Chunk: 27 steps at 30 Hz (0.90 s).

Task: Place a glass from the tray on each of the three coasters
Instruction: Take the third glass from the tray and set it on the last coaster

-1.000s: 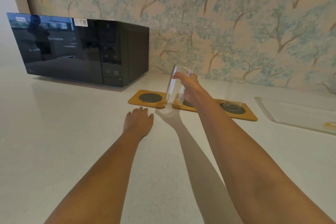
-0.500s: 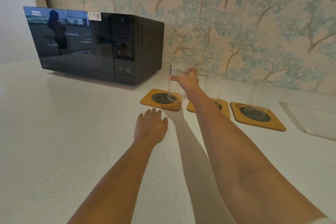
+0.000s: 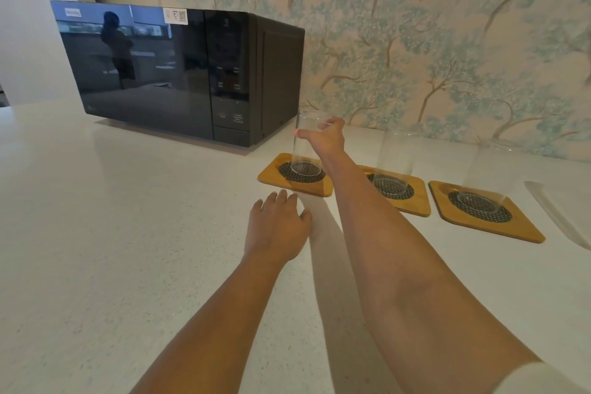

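Lowered since a moment ago, the glass (image 3: 306,147) now stands on the left coaster (image 3: 294,175), right hand (image 3: 326,137) gripping its top, left hand (image 3: 276,227) flat, empty on the counter (image 3: 128,233).

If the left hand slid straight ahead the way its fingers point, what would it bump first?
Probably the left coaster: the left hand lies flat on the counter, fingers pointing at its near edge. Depth is hard to judge, but nothing else shows between them.

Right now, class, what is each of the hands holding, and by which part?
The right hand holds the clear glass on the left coaster, fingers around its upper wall near the rim. The left hand lies flat on the counter, holding nothing.
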Tool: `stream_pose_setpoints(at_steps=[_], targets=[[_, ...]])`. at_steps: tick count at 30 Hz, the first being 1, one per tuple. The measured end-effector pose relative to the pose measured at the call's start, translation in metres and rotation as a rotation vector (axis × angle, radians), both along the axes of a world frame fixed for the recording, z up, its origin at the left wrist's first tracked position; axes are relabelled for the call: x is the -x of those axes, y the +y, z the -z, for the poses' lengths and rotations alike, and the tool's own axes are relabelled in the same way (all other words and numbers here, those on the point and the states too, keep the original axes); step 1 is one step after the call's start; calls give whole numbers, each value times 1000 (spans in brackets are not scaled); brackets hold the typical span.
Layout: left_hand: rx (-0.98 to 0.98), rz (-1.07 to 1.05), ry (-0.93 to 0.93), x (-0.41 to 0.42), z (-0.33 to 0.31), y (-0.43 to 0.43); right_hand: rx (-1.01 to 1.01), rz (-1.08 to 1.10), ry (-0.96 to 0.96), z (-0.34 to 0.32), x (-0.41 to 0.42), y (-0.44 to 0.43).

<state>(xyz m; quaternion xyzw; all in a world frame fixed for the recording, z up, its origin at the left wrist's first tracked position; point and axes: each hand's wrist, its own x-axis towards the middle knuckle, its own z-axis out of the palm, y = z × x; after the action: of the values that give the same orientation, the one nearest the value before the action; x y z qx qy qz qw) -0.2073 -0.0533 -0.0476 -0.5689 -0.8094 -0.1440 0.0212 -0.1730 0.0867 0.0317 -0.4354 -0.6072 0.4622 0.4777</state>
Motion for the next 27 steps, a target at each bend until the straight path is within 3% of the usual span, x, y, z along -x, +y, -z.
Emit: stream_pose_setpoints(at_steps=[13, 21, 27], targets=[[5, -3, -7, -2, -2, -2, -9, -27, -43, 6, 10, 8], [-4, -3, -8, -1, 0, -1, -35, 17, -207, 7, 8, 11], [-11, -8, -14, -1, 2, 1, -20, -24, -175, 10, 9, 15]])
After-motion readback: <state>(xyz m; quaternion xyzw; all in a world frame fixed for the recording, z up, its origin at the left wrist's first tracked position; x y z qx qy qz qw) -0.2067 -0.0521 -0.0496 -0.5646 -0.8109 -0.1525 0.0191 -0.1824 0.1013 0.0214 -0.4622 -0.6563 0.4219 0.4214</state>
